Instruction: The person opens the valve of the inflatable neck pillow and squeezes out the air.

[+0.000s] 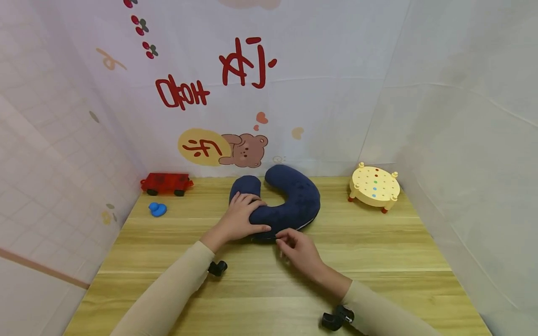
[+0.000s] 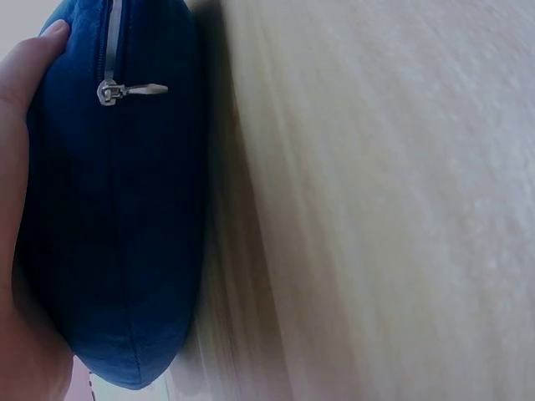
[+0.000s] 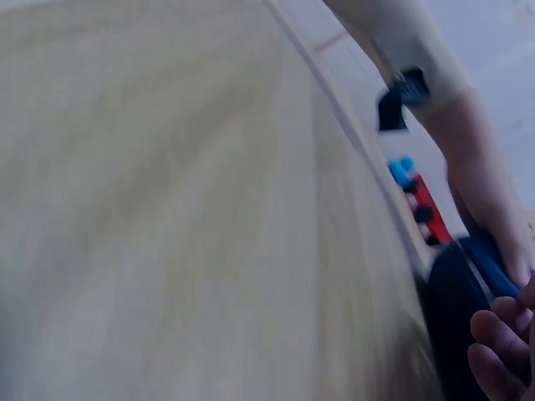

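A dark blue U-shaped neck pillow (image 1: 300,196) lies on the table with its curved end toward me. My left hand (image 1: 239,219) grips its left bend, fingers spread over the top and thumb near the front edge. In the left wrist view, a metal zipper pull (image 2: 134,90) sticks out from the pillow's seam, and a pale strip shows along the parted zipper above it. My right hand (image 1: 300,252) is at the pillow's near edge, thumb and forefinger bent close to the seam. Its curled fingers (image 3: 493,342) appear beside the pillow in the right wrist view, with nothing visible in them.
At the back left stand a red toy wagon (image 1: 168,183) with black wheels and a blue toy duck (image 1: 157,209). A round yellow pegged toy (image 1: 375,186) with red-tipped legs is at the back right. Printed cloth walls (image 1: 328,116) enclose the wooden table (image 1: 378,261).
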Available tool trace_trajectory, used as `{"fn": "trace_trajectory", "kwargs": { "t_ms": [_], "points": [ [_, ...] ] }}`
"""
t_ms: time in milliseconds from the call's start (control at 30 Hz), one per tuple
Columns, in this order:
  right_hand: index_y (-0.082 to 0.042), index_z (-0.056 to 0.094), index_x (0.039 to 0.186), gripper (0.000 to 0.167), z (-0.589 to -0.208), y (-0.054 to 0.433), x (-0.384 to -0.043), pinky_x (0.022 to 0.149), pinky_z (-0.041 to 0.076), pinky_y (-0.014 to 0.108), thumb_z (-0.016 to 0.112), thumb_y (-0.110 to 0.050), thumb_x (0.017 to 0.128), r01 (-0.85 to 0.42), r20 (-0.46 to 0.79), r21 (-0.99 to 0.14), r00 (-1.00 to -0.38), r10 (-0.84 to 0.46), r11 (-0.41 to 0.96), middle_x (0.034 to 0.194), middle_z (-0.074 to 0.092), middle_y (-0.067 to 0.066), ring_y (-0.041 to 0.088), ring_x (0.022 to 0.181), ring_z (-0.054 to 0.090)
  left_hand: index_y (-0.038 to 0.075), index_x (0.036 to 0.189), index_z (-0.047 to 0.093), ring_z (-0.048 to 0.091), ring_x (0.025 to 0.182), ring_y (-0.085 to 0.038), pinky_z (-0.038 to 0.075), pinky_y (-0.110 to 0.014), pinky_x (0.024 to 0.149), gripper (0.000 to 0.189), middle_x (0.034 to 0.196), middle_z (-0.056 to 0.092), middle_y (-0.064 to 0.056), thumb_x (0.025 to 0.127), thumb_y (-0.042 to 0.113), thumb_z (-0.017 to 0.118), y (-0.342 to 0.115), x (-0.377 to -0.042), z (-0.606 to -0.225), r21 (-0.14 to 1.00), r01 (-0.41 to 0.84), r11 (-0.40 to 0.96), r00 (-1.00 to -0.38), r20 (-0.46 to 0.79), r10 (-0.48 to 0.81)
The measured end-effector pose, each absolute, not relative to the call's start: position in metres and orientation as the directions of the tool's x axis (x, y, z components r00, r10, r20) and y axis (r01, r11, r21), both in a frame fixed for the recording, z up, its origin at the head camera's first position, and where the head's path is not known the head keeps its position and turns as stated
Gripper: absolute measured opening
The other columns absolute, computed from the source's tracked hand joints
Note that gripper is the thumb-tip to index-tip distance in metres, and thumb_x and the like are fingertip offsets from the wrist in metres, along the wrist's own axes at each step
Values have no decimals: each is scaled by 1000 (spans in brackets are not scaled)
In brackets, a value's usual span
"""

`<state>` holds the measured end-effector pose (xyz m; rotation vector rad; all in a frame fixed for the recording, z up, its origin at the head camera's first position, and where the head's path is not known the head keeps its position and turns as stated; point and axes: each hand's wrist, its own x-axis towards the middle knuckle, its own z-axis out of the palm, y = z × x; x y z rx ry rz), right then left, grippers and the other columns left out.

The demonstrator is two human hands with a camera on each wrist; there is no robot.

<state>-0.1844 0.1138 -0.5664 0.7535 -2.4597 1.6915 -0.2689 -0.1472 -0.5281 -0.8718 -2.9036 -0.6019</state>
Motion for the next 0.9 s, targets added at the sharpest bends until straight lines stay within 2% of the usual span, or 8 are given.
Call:
{"fn": "trace_trajectory", "kwargs": {
  "t_ms": [133, 233, 400, 500, 633, 900],
  "points": [
    [-9, 78, 116, 16, -561, 141, -194, 63, 58, 27, 80, -3, 101, -506, 394, -796, -850, -350, 332, 91, 77, 2, 13, 71, 69, 24, 148, 68, 42, 152, -30, 5, -65, 133, 80, 153, 56, -3, 91, 80, 73, -147, -268, -527, 347, 538, 769, -841, 157, 517],
    [-10, 77, 118, 24, -558, 159, -203, 66, 59, 28, 84, 1, 97, -588, 468, -726, -802, -370, 356, 95, 74, -4, 11, 80, 69, 23, 148, 68, 41, 152, -30, 5, -65, 133, 79, 154, 56, -3, 92, 79, 74, -147, -267, -526, 347, 537, 769, -841, 153, 518],
    [-4, 74, 122, 41, -554, 180, -223, 70, 60, 33, 91, 7, 87, -740, 611, -584, -671, -421, 332, 107, 70, 5, 21, 92, 69, 24, 149, 67, 41, 153, -30, 5, -65, 133, 79, 155, 55, -3, 92, 77, 75, -146, -266, -524, 342, 533, 774, -843, 141, 519],
    [-3, 74, 125, 49, -554, 187, -234, 88, 56, 36, 95, 6, 82, -794, 659, -509, -608, -443, 332, 116, 69, 9, 27, 105, 66, 23, 149, 67, 41, 152, -31, 5, -65, 133, 79, 154, 56, -3, 92, 77, 75, -146, -266, -525, 345, 536, 771, -842, 146, 520],
    [-4, 74, 129, 57, -554, 192, -246, 107, 44, 38, 100, -2, 78, -817, 669, -454, -576, -470, 355, 130, 68, 12, 33, 120, 60, 23, 149, 67, 42, 152, -31, 6, -66, 132, 79, 154, 56, -3, 92, 78, 73, -146, -266, -526, 338, 546, 766, -835, 155, 527],
    [-5, 66, 150, 82, -550, 196, -269, 122, 34, 64, 104, -16, 77, -837, 580, -390, -547, -604, 384, 157, 58, 20, 44, 150, 47, 24, 150, 67, 42, 152, -30, 7, -66, 132, 80, 154, 56, -2, 92, 78, 74, -146, -266, -528, 335, 545, 769, -837, 167, 521]
  ]
}}
